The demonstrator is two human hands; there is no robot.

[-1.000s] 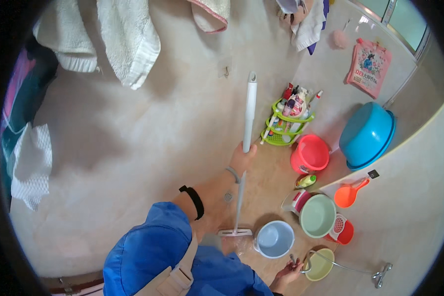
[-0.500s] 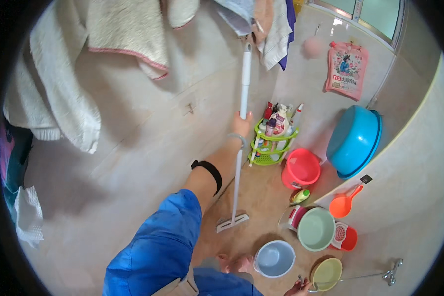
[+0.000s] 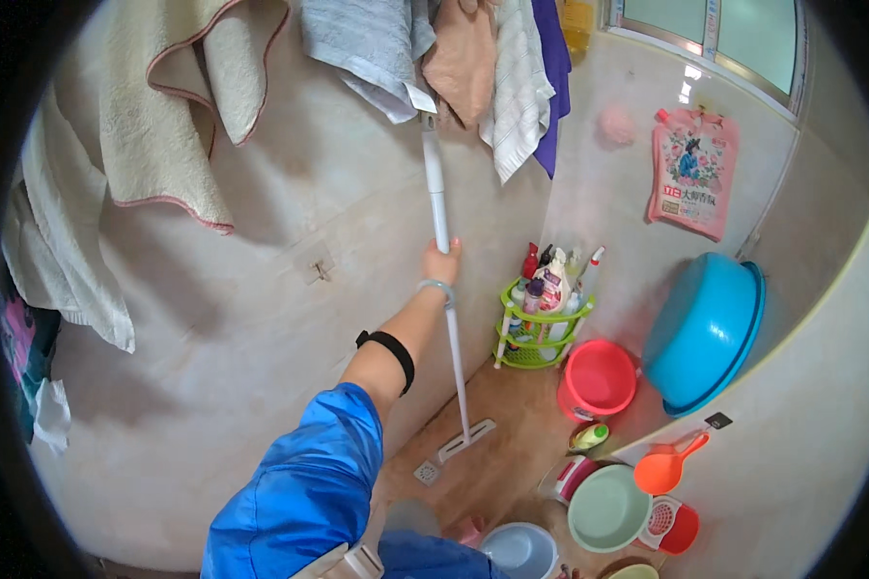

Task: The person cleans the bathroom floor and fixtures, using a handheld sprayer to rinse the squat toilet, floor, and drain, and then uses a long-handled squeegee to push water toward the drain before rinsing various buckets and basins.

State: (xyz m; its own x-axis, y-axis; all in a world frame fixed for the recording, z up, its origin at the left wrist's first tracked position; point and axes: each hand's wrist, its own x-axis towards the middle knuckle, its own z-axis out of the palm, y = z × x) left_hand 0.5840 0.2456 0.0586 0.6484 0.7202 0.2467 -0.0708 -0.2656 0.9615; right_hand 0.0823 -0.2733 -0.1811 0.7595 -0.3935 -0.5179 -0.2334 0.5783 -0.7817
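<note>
Clamped round the long white mop handle (image 3: pixel 441 227), the left hand (image 3: pixel 441 262) holds it upright against the tiled wall, fingers wrapped tight; its flat white mop head (image 3: pixel 467 439) rests on the brown floor below. Right of the handle stands a green tiered plastic rack (image 3: pixel 541 333) of bottles, then a red round basin (image 3: pixel 599 378), then a large blue tub (image 3: pixel 705 330) leaning on the wall. Right hand not visible.

Open wall (image 3: pixel 261 318) left of the mop pole (image 3: pixel 441 212). Overhead crowded by hanging towels (image 3: pixel 164 125). Right side blocked by green corner rack (image 3: pixel 541 323), red basin (image 3: pixel 599 378), blue basin (image 3: pixel 705 328); floor (image 3: pixel 512 454) beneath partly free.
</note>
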